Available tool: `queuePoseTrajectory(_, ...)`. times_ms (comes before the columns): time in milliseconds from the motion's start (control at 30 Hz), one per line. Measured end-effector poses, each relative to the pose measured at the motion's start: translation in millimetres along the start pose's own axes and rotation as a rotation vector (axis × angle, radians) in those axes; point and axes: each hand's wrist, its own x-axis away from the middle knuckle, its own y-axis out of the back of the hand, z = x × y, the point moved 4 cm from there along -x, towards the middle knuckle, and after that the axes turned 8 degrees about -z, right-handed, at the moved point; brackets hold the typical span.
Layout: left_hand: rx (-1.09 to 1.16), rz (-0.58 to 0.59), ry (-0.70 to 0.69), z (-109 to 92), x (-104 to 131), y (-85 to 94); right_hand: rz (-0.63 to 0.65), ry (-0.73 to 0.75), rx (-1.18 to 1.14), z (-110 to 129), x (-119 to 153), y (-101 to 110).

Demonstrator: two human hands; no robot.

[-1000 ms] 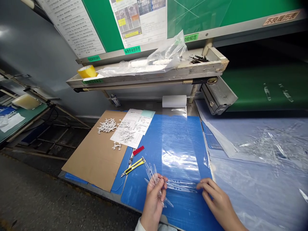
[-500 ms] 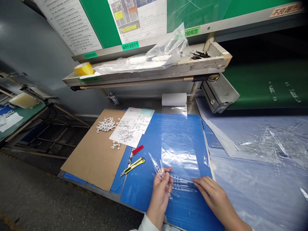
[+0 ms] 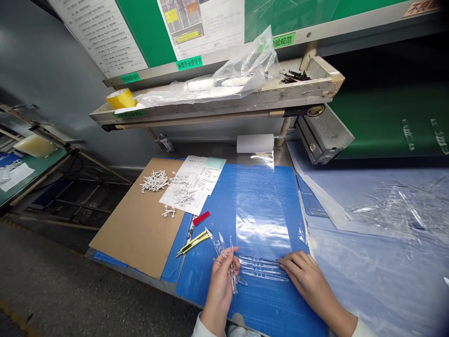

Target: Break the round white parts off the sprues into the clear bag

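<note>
My left hand (image 3: 223, 271) is closed around a small bunch of clear, pointed plastic sticks (image 3: 231, 276), which fan out above and below the fingers. Just right of it, a row of similar clear sticks with round cut-outs (image 3: 263, 267) lies side by side across the lower end of a transparent film strip (image 3: 263, 229). My right hand (image 3: 305, 276) rests at the right ends of that row, thumb and fingertips pinched at the tip of the uppermost stick. Beneath is a blue work mat (image 3: 210, 276).
A yellow utility knife (image 3: 192, 244) and a red-capped tool (image 3: 200, 218) lie left of my left hand. White plastic parts (image 3: 155, 181) sit on cardboard (image 3: 136, 234) and papers (image 3: 210, 171). The film roll (image 3: 255, 143) stands behind. More clear sticks (image 3: 403, 206) are heaped at right.
My left hand has moved left, away from the row, with its bunch of sticks. The row shows more fully now, and my right hand has stayed at its right end.
</note>
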Motion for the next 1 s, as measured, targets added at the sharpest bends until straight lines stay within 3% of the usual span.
queuePoseTrajectory(167, -0.141, 0.082, 0.004, 2.5, 1.9, -7.5, -0.018, -0.011, 0.003, 0.0, -4.3, 6.4)
queuePoseTrajectory(300, -0.286, 0.213, 0.024, 7.3, 6.3, -18.5, -0.040, -0.023, -0.047, 11.7, -14.8, 12.2)
queuePoseTrajectory(467, -0.416, 0.373, 0.021, 9.2, 13.8, -30.0, 0.010, 0.040, -0.173, 28.7, -30.1, 13.2)
queuePoseTrajectory(600, -0.464, 0.421, 0.007, 6.4, 19.2, -33.4, 0.061, 0.092, -0.219, 33.0, -32.7, 20.6)
queuePoseTrajectory(700, -0.471, 0.377, -0.011, 4.9, 17.8, -30.5, 0.084, 0.103, -0.211, 32.8, -29.6, 25.7)
queuePoseTrajectory(900, -0.315, 0.043, -0.099, -5.8, -3.8, -3.4, -0.045, 0.024, -0.098, 8.9, -14.8, 21.3)
queuePoseTrajectory(1000, -0.270, 0.045, -0.062, -9.2, -6.2, 4.6, -0.085, 0.000, -0.050, -3.1, -8.0, 12.9)
